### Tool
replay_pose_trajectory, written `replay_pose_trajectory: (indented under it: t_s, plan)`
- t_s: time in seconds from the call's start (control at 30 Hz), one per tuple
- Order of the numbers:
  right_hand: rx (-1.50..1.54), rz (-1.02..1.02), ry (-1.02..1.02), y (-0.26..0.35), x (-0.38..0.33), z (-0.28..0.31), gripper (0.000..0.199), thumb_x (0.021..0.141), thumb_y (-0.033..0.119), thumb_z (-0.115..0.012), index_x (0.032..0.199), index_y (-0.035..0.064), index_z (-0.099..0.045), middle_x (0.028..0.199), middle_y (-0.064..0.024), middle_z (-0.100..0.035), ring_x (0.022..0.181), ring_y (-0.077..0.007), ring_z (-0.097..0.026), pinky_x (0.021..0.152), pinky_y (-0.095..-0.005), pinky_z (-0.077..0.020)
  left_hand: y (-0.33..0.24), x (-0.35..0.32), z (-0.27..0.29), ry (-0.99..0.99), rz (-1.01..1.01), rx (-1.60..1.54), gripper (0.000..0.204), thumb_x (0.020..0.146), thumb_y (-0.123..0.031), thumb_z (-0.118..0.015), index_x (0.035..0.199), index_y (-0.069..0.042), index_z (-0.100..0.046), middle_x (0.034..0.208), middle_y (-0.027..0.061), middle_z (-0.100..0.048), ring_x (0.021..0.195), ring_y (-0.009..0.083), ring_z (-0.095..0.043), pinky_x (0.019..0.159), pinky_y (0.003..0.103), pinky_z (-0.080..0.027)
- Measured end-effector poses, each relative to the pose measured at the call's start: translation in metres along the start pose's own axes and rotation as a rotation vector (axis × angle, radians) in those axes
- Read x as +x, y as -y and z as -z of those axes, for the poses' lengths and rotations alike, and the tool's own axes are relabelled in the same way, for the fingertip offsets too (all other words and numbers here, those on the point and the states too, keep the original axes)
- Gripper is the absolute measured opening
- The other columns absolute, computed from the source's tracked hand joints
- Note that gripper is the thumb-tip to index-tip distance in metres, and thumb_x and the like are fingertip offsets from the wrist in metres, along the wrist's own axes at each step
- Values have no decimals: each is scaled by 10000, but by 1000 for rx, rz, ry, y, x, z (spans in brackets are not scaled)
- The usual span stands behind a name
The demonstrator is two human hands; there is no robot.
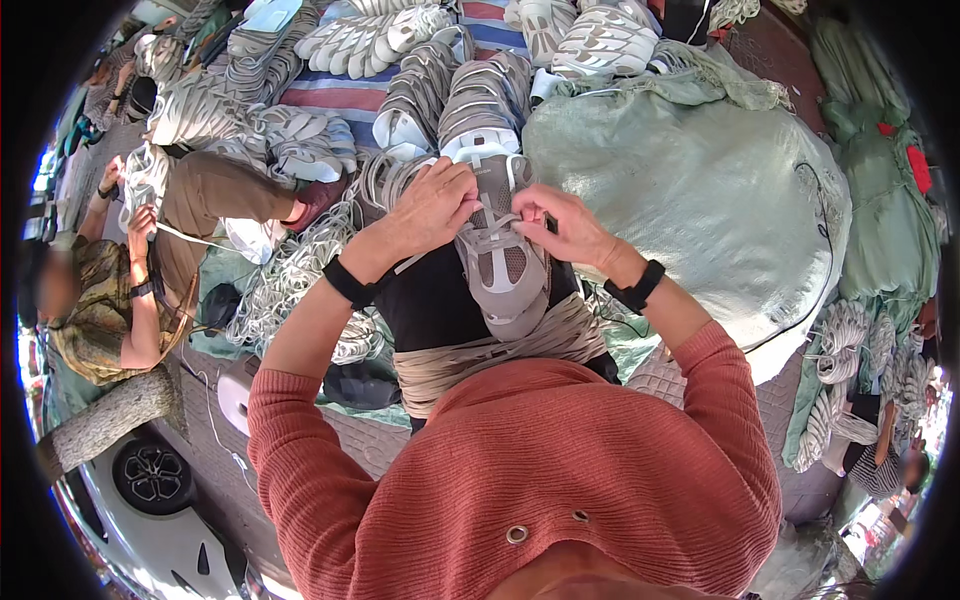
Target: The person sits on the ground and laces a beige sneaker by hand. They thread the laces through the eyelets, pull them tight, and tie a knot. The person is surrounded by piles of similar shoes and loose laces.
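I see a rust-red ribbed knit sweater (520, 470) with sleeves pushed up the forearms, two small metal eyelets (517, 534) near its collar, a black band on each wrist (348, 283), and black trousers (435, 305) below.

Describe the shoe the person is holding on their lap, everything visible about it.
The shoe is a grey-beige sneaker with a mesh-like upper and a pale, rounded toe cap. It lies on the person's lap with its toe pointing toward their body and its opening away. Light laces cross its middle. The left hand covers its side, and the right hand pinches at the laces. A bundle of beige laces lies beneath the toe. Its sole is hidden.
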State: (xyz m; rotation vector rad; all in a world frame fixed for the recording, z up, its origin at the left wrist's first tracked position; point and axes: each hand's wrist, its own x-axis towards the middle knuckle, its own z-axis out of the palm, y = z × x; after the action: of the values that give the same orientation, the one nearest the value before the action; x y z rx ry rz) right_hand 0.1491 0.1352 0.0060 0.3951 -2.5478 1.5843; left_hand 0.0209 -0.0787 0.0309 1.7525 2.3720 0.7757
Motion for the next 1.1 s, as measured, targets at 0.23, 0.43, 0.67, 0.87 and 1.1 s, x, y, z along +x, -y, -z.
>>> replay_pose_trajectory:
  t_s: [0.23,0.43,0.67,0.87,1.1]
  plan:
    - [-101,167,202,-10,15,16,161,822,17,-628,976,26,-583,830,-83,-583,731,-233,-594,664,-336,-482,4,4,6,88,-31,-24,164,841,-161,-648,839,-56,-522,871,83,-519,884,292,-491,793,408,-399]
    - [-207,68,-10,-6,5,-5,121,812,39,-615,890,27,-522,805,-107,-564,676,-276,-590,596,-360,-479,7,3,19,192,-48,-145,161,809,-146,-673,796,-44,-549,887,78,-517,917,292,-488,825,410,-397]
    - [-171,83,-36,-8,-7,-16,133,801,31,-607,870,37,-493,805,-101,-539,635,-290,-572,578,-353,-483,46,-6,67,113,-52,54,180,830,-162,-647,778,-26,-542,866,93,-501,877,293,-500,816,391,-404]
    - [-192,156,-25,0,3,-5,158,830,90,-631,978,83,-578,826,-77,-569,666,-303,-600,601,-368,-500,32,-21,93,220,468,-210,328,928,-244,-587,673,-42,-543,703,41,-488,776,195,-527,740,342,-428]
    - [-743,179,204,48,40,-54,229,856,249,-645,1037,111,-671,757,-78,-620,715,-308,-644,590,-403,-502,-38,-58,107,-437,323,-1655,367,968,-266,-544,668,-57,-523,984,95,-575,731,122,-470,662,255,-413]
